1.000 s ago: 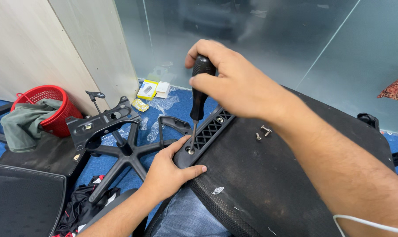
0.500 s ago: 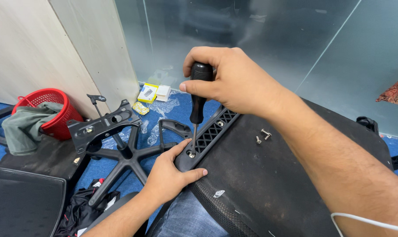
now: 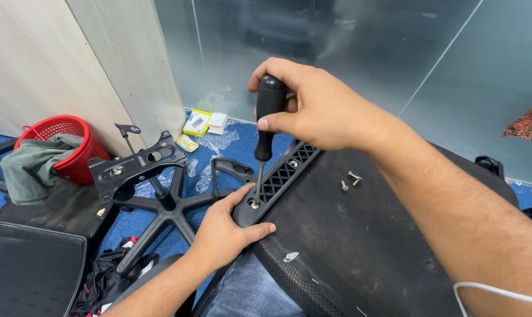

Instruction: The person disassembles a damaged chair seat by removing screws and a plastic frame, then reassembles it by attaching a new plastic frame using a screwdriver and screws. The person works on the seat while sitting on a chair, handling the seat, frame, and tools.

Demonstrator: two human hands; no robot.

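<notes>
Presently, right hand (image 3: 319,108) grips black-handled screwdriver (image 3: 268,111) on silver screw (image 3: 254,203); left hand (image 3: 225,229), fingers clasped at seven o'clock, steadies black plastic bracket (image 3: 280,176). Next: continued vertical turning.

A seat pan (image 3: 360,246) lies underside up across the person's lap. A bracket (image 3: 280,176) runs along its left edge, with a screw (image 3: 254,203) at the near end. The screwdriver (image 3: 266,126) stands upright on that screw. Two loose screws (image 3: 349,179) lie on the pan, right of the bracket. On the floor (image 3: 213,158) to the left stands a chair base (image 3: 160,202); a basket (image 3: 63,147) sits further left, small boxes (image 3: 204,123) behind by the wall.
</notes>
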